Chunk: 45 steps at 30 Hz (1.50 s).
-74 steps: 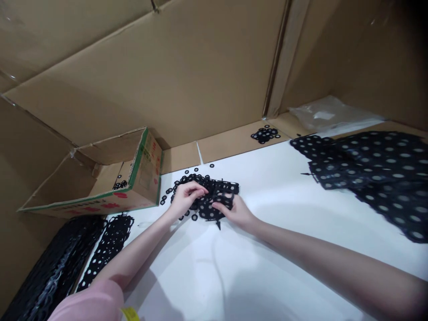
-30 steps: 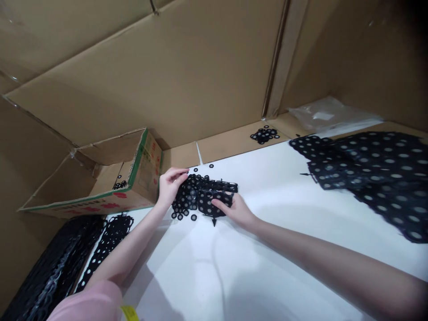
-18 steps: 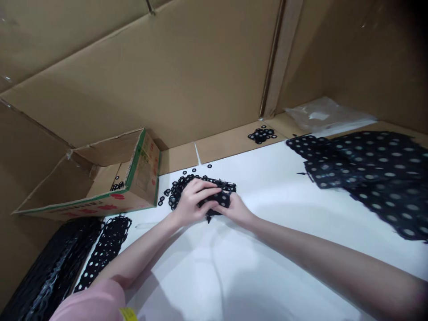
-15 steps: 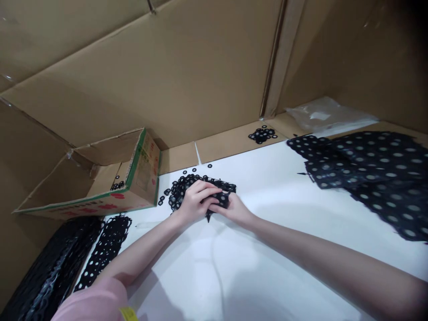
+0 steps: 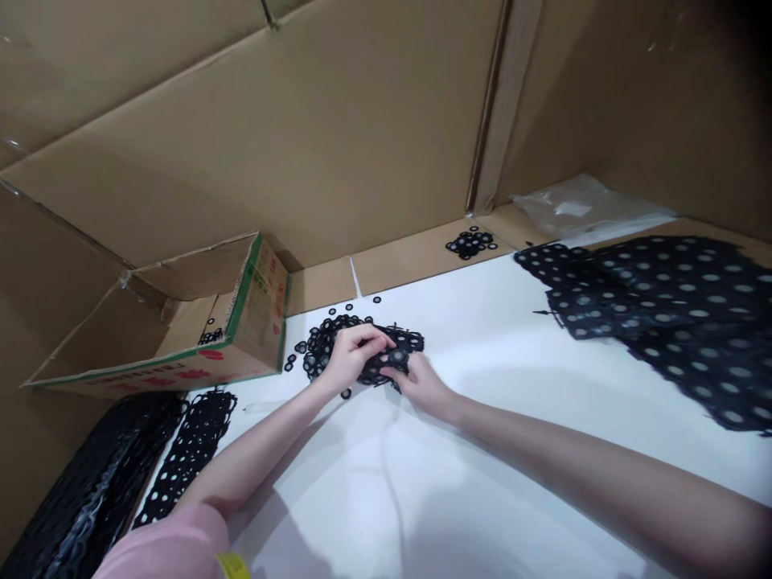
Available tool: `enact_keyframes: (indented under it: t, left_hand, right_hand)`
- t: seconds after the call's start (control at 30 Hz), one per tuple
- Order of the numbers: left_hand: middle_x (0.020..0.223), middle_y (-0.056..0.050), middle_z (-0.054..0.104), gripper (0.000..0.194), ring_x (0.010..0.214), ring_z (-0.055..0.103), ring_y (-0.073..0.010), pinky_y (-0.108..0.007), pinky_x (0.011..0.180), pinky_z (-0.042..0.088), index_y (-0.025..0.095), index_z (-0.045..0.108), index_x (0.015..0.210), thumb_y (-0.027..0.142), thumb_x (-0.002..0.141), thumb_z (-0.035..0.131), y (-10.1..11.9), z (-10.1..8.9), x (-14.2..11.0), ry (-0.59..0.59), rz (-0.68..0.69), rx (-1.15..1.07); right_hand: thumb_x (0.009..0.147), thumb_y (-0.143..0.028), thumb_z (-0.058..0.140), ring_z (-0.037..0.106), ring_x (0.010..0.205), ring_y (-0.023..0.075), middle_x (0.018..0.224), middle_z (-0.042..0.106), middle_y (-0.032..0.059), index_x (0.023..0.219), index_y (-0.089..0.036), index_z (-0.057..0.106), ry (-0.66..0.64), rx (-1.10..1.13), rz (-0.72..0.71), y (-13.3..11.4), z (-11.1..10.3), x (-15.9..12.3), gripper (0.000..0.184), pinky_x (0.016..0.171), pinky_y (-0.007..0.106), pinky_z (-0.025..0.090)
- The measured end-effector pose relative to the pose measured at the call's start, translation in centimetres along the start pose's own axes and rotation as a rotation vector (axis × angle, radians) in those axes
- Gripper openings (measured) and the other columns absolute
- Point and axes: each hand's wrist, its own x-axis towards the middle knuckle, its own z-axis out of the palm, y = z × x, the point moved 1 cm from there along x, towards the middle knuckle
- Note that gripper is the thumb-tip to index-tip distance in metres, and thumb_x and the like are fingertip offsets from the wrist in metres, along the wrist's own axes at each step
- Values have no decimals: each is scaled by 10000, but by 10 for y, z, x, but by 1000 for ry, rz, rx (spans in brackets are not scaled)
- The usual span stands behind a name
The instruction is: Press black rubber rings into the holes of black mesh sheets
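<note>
My right hand point(image 5: 425, 386) is closed on the edge of a black perforated sheet point(image 5: 372, 370), pinching it between thumb and fingers. Pressed together at its upper left part are the fingers of my left hand point(image 5: 351, 354); what is between their tips is too small to make out. Small black rings point(image 5: 321, 342) lie heaped just left of and behind my left hand, some of them loose on the white surface. The left hand hides part of both the sheet and the heap.
An open cardboard box point(image 5: 265, 305) stands at left with a few rings inside. Larger black perforated sheets point(image 5: 681, 297) lie at right. More rings point(image 5: 469, 244) are piled at the back near a clear plastic bag point(image 5: 594, 205). Black sheet stacks point(image 5: 186, 450) lie front left.
My left hand reached left over the ring heap, then came back to the sheet, and its fingers have now drawn together. The right hand keeps its hold while the sheet has been tilted.
</note>
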Motion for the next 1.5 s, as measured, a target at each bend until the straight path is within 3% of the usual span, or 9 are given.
enact_keyframes:
  t: [0.23, 0.47, 0.6, 0.77, 0.97, 1.13, 1.2, 1.33, 1.5]
  left_hand:
    - [851, -80, 664, 156, 816, 593, -195, -312, 780, 445, 161, 740, 882, 265, 777, 687, 14, 3, -2, -24, 31, -8]
    - [633, -33, 626, 207, 606, 555, -141, -248, 594, 414, 142, 680, 645, 241, 809, 602, 12, 13, 4, 13, -96, -80]
    - [605, -20, 618, 241, 559, 547, -130, -231, 558, 425, 133, 635, 637, 276, 817, 565, -3, 10, 14, 153, -194, -115]
    - [655, -18, 621, 286, 524, 509, -115, -233, 551, 412, 142, 636, 744, 336, 878, 475, -24, -19, 21, 347, -226, -56]
    - [919, -73, 702, 135, 920, 608, -223, -357, 882, 421, 182, 729, 828, 281, 806, 641, -20, -49, 7, 179, -130, 112]
    - [1015, -82, 696, 257, 983, 591, -235, -393, 913, 423, 217, 713, 1026, 310, 787, 683, 0, -33, -3, 36, -2, 134]
    - [903, -67, 707, 207, 868, 614, -211, -350, 833, 463, 212, 733, 927, 321, 752, 718, 6, -22, -3, 24, 33, 117]
    - [708, -42, 660, 230, 678, 595, -154, -283, 680, 472, 166, 679, 720, 270, 876, 546, 0, -12, 1, 209, -12, 99]
    - [651, -15, 604, 326, 574, 551, -120, -241, 597, 444, 138, 639, 850, 278, 956, 365, -27, -34, 8, 431, -91, 126]
  right_hand:
    - [810, -306, 528, 571, 673, 191, 689, 631, 31, 711, -167, 601, -7, -15, -12, -3, 0, 1, 186, 586, 289, 462]
    - [781, -373, 581, 425, 515, 138, 491, 453, -22, 538, -199, 455, -24, -52, -3, -4, 1, 0, 324, 510, 271, 348]
    - [798, -385, 557, 466, 561, 150, 544, 524, -5, 566, -190, 494, -50, -24, -6, -3, -1, 0, 310, 546, 273, 384]
    - [787, -352, 584, 587, 672, 194, 656, 645, 28, 638, -184, 565, -60, 49, 23, -4, 1, -2, 225, 683, 330, 495]
    - [827, -344, 528, 652, 908, 249, 933, 722, 83, 873, -171, 641, -31, 140, 51, -7, 0, 1, 212, 826, 396, 525]
    - [813, -373, 572, 652, 900, 261, 926, 731, 69, 888, -180, 670, -30, 139, 49, -8, -2, 1, 229, 826, 406, 519]
    - [792, -378, 601, 650, 871, 267, 885, 733, 62, 853, -182, 679, -35, 132, 45, -8, -2, 1, 220, 818, 417, 515]
    - [792, -385, 589, 653, 855, 271, 842, 726, 67, 812, -174, 678, -29, 148, 50, -6, -1, 2, 230, 828, 437, 514]
    - [778, -409, 591, 667, 854, 258, 845, 725, 81, 835, -158, 669, -13, 204, 85, -4, 0, 2, 269, 807, 429, 540]
